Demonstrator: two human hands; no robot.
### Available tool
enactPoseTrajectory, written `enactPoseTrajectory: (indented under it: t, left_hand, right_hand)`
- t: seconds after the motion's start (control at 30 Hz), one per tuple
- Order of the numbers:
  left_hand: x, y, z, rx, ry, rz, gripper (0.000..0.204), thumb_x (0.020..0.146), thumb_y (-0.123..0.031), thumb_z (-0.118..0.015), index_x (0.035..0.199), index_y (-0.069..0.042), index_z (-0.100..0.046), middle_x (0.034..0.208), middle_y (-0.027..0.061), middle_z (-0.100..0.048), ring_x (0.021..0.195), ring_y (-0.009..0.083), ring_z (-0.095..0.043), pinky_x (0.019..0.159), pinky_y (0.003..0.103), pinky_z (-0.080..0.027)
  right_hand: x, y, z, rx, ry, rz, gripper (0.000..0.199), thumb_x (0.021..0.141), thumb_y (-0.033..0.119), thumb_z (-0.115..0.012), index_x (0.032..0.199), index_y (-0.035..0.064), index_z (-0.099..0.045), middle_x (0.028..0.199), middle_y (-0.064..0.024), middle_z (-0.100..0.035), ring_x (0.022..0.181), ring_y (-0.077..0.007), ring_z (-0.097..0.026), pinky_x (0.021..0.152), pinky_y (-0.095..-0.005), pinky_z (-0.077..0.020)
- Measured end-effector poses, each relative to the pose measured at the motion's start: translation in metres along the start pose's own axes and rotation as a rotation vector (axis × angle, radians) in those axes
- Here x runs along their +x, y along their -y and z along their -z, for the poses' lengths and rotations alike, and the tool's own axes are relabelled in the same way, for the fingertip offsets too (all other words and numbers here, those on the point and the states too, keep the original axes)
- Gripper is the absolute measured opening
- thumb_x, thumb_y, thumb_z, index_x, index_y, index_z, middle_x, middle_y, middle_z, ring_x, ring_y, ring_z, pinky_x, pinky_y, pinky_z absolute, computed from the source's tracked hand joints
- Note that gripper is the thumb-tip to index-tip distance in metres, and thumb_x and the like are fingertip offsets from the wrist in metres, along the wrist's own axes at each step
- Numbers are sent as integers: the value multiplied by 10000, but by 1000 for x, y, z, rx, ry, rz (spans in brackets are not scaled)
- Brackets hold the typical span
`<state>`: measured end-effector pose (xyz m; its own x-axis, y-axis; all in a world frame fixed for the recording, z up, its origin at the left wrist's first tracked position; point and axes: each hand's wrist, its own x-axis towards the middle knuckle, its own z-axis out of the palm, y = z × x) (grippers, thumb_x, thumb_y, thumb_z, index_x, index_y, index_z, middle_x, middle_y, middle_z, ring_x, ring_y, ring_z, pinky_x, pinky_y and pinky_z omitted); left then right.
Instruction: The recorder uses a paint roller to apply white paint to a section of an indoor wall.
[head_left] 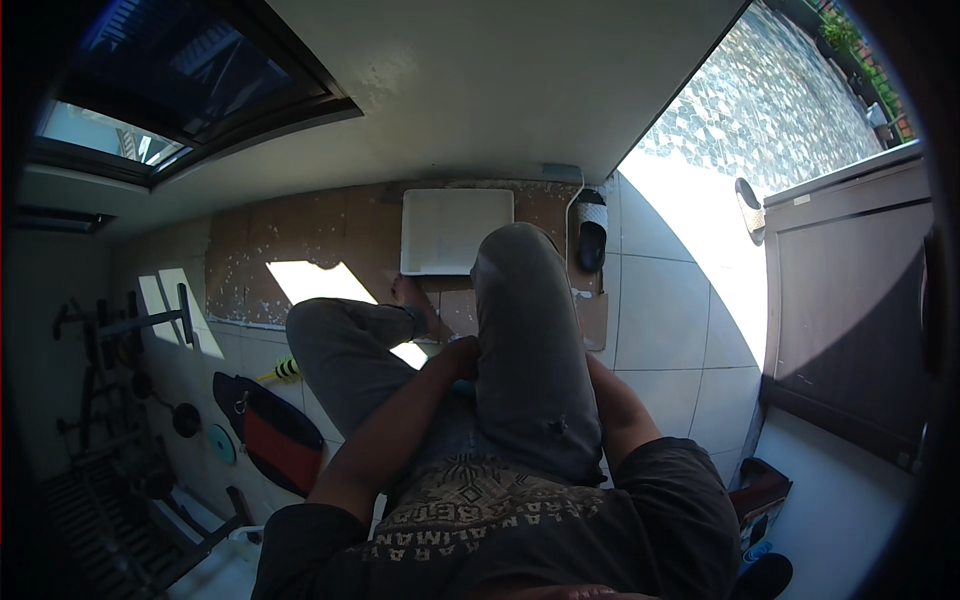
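My left hand is against the inner side of my raised right leg, below the knee. Its fingers are hidden behind the grey trouser leg, so whatever they may hold is out of sight. A small teal patch shows just under that hand. My right forearm passes behind the same leg, which covers the right hand. Beyond my knees lies a shallow white rectangular tray, partly covered by the right knee. My bare left foot rests beside its near left corner.
Paint-spotted brown cardboard covers the floor along the wall. Dark slippers and a white cable are right of the tray. A red-and-black bag and weight equipment stand left. A brown door stands at right.
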<state>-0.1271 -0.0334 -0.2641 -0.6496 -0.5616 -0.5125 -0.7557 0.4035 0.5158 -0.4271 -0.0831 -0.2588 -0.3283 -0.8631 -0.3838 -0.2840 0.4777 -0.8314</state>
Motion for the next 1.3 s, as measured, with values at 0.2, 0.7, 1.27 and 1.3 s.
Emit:
enactPoseTrajectory:
  t: [0.2,0.7,1.27,1.3]
  left_hand:
    - [-7,-23,27,0,150,-49,592,697,-295,-790,1239,-97,-659,1281,155,-627,1182,311,-610,1002,389,-502]
    - [-31,-67,80,-76,143,207,587,664,-348,-834,1159,-72,-680,1157,182,-671,1112,326,-651,933,407,-537]
    - [-29,-45,32,22,26,215,508,655,-342,-825,1055,-48,-718,1050,166,-696,1034,319,-683,884,407,-560]
    - [-28,-46,34,143,76,190,457,660,-327,-819,1011,-48,-733,1028,165,-698,1020,317,-688,877,406,-564]
  right_hand:
    - [-24,-15,-2,-109,1,-99,615,1051,534,-331,999,-24,-586,854,-311,-636,826,-522,-610,678,-542,-438]
    - [-12,123,31,23,-146,252,475,1063,418,-384,955,-9,-561,675,-213,-551,635,-373,-567,610,-475,-423]
    - [-15,-4,-17,-47,-73,281,476,1067,411,-381,957,-15,-561,709,-250,-564,652,-422,-580,608,-501,-416]
    - [-10,-3,-20,-42,-69,276,476,1067,411,-381,957,-15,-561,708,-249,-564,650,-419,-579,608,-500,-416]
